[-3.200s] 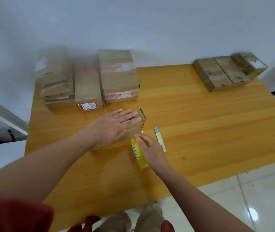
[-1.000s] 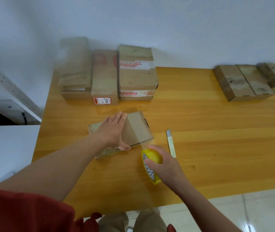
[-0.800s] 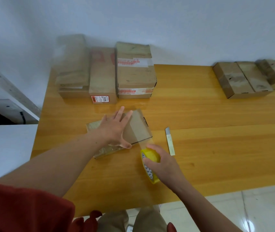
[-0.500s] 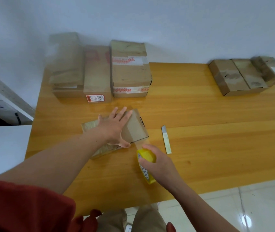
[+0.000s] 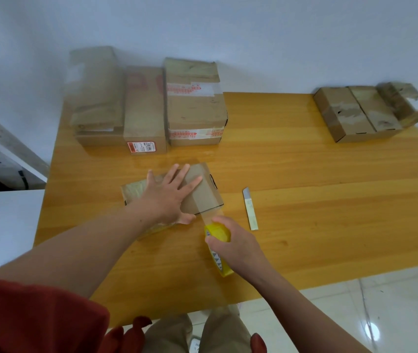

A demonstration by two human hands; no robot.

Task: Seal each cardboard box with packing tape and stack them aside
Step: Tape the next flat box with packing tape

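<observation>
Head view: we judge the box light, slide-prone; flat-palmed left hand pins it, right hand grips the tape roll.

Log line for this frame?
left hand: flat on small brown cardboard box | right hand: grips yellow packing tape roll, clear strip attached to box | white cutter blade: beside box

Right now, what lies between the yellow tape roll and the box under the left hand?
In the head view, a strip of clear tape stretches from the tape roll to the box.
</observation>
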